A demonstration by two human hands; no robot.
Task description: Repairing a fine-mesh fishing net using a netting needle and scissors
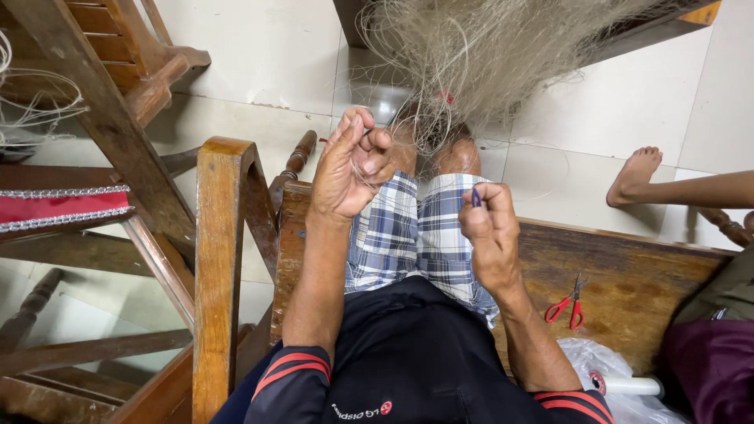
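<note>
A mass of pale, fine fishing net [495, 47] hangs from above in front of me, its lower strands trailing over my knees. My left hand [353, 165] is raised with fingers curled, pinching thin net strands between thumb and fingertips. My right hand [487, 235] is closed around a small dark purple-blue tool [476, 198], likely a netting needle, whose tip sticks up from my fist. A thin line runs between the two hands. I sit on a wooden bench [628, 267] in checked blue shorts and a dark shirt.
Red-handled scissors [567, 305] lie on the bench to my right, beside a clear plastic bag [605, 373]. Another person sits at the right, with a bare foot [635, 174] on the tiled floor. A wooden chair arm [224, 235] and chairs stand at left.
</note>
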